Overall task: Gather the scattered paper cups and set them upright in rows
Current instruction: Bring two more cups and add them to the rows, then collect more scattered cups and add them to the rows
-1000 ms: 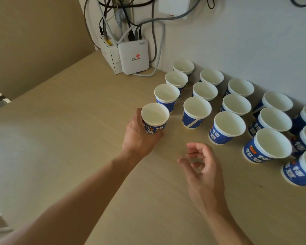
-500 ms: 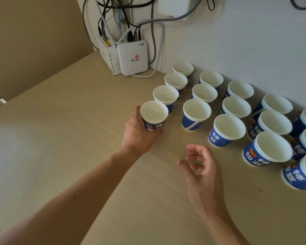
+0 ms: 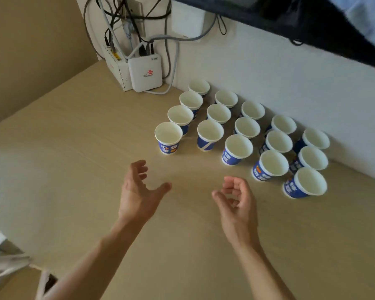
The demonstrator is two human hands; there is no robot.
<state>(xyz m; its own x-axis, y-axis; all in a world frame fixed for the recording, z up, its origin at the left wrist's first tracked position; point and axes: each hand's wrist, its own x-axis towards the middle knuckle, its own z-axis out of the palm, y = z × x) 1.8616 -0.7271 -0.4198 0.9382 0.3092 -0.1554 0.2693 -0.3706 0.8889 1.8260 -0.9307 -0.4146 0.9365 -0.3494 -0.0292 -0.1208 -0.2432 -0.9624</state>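
Several blue-and-white paper cups stand upright in slanted rows on the beige table (image 3: 74, 169), along the white wall. The nearest cup on the left (image 3: 168, 137) stands alone at the end of its row, next to another cup (image 3: 210, 135). My left hand (image 3: 139, 191) hovers below that nearest cup with fingers spread and holds nothing. My right hand (image 3: 236, 204) hangs loosely curled over the table, empty, below a cup (image 3: 237, 149). The rightmost near cup (image 3: 305, 182) closes the front row.
A white router (image 3: 145, 72) and a white box (image 3: 117, 70) with many cables sit in the back corner against the wall. A dark shelf edge (image 3: 312, 24) runs overhead at the top right. The table's left edge drops off near the bottom left.
My left hand has let go of the nearest cup and pulled back toward me. The cup now stands free at the row's end. The view has shifted back and up.
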